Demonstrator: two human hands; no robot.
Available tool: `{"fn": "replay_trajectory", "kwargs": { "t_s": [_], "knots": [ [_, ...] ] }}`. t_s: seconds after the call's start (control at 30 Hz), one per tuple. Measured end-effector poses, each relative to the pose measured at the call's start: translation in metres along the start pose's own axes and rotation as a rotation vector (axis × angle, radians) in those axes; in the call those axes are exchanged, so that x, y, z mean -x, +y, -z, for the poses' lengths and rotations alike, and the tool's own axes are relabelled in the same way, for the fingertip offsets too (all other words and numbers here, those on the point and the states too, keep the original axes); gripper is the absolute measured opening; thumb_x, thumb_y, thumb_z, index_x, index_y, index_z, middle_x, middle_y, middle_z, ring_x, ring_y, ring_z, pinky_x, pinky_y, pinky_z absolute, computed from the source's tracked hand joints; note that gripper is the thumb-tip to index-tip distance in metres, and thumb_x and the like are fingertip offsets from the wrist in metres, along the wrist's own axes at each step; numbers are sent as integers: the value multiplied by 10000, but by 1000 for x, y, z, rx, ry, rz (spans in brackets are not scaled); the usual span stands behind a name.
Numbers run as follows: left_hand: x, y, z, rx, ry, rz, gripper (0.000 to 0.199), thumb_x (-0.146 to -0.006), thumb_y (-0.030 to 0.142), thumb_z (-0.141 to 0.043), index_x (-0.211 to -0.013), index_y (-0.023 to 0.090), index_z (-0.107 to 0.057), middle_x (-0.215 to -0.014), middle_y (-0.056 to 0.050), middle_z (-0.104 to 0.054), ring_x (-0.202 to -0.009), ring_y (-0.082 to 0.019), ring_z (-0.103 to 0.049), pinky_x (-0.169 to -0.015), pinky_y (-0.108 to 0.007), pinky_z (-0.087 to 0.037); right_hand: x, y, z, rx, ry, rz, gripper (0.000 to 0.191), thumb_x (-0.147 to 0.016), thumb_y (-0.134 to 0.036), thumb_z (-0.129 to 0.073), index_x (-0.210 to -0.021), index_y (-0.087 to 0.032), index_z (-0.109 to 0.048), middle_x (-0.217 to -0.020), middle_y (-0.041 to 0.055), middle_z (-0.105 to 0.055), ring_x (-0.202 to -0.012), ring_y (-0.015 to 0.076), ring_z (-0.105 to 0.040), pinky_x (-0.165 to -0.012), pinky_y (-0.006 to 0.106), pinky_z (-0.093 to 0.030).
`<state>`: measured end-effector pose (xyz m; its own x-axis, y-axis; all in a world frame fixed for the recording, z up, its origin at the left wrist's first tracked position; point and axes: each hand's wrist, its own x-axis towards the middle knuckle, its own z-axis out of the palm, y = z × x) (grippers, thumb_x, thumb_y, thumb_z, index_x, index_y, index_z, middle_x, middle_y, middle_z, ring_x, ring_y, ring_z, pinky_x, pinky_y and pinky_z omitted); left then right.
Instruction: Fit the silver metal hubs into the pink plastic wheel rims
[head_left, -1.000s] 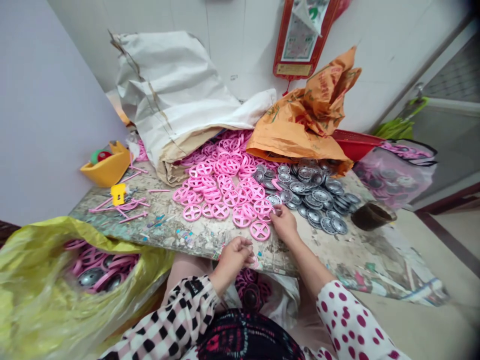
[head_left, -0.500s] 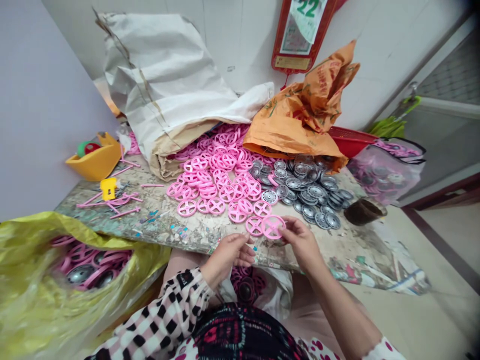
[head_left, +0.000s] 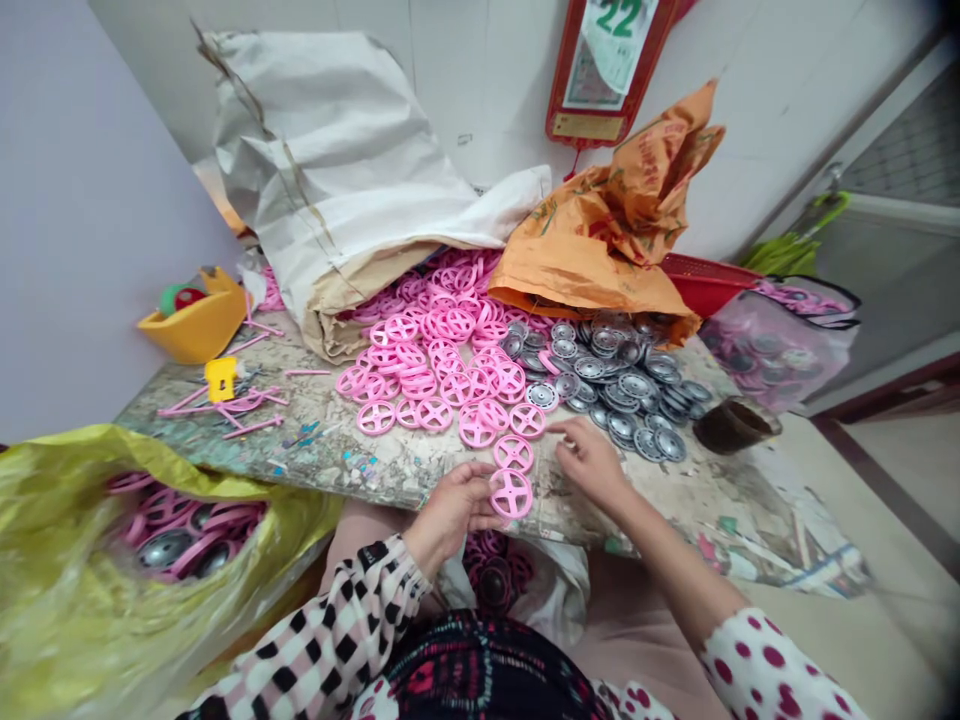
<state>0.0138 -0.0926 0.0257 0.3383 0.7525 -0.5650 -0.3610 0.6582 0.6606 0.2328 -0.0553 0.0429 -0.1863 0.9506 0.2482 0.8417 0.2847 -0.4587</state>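
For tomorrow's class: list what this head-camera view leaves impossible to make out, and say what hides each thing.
Head view:
The pink plastic wheels: the white woven sack covers the back of the pile, so its extent is hidden.
The red basket: the orange bag covers part of it, and its contents are unseen.
The wall calendar: cut off by the top edge.
The right hand: its fingers hide whether it pinches anything small.

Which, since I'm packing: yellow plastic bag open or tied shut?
The yellow bag is open: pink wheels and silver discs show inside.

Plastic wheels [head_left: 450,385] ahead of the fingers [head_left: 559,428], on the workbench [head_left: 315,470]
Metal discs [head_left: 630,400] lie right of the fingers; a plastic sack [head_left: 90,540] of wheels sits left, below the bench.
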Motion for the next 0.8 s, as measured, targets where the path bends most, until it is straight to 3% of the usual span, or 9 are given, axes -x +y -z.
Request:
{"fn": "replay_trajectory", "kwargs": {
  "t_s": [0.13,0.3,0.4,0.57,0.7,0.8],
  "knots": [
    [-3,-6,-1,-86,46,-18,275,-735,176,-645,-981,156,-523,-795,-34,-639,-605,-136,-642,-532,-242,-532,-44,19,0,461,-74,-9,463,-811,-172,-452,-1256,-158,-579,-1285,128,-545,-1112,304,-454,-906,423,-383],
    [-4,-8,0,-85,48,-2,318,-706,196,-671,-984,161,-522,-810,-27,-636,-648,-154,-656,-560,-269,-539,-66,16,-6,652,-231,20,461,-881,-266,-437,-1332,-219,-519,-1397,106,-474,-1151,344,-423,-883,465,-359],
    [-3,-8,1,-92,42,6,329,-694,211,-683,-981,156,-532,-819,-42,-648,-649,-156,-655,-552,-257,-528,-57,15,-6,669,-237,55,417,-912,-287,-414,-1305,-228,-540,-1346,129,-513,-1124,334,-441,-874,462,-340],
    [-3,-8,1,-95,50,-2,280,-702,165,-638,-964,153,-541,-813,-47,-653,-625,-136,-641,-552,-247,-525,-20,17,5,714,-196,78,343,-913,-379,-476,-1180,-212,-612,-1091,133,-615,-1009,303,-484,-813,405,-337],
    [-3,-8,2,-97,34,2,284,-711,169,-644,-974,151,-537,-822,-54,-653,-629,-136,-643,-562,-252,-532,7,24,11,686,-195,29,302,-895,-418,-516,-1063,-212,-659,-1017,111,-622,-956,278,-515,-791,373,-346],
    [-2,-6,3,-90,20,4,294,-702,171,-659,-972,148,-546,-799,-40,-641,-612,-133,-639,-558,-253,-533,15,33,14,577,-145,-24,318,-934,-375,-435,-1059,-191,-662,-989,108,-635,-918,243,-549,-795,347,-368]
  ]
}}
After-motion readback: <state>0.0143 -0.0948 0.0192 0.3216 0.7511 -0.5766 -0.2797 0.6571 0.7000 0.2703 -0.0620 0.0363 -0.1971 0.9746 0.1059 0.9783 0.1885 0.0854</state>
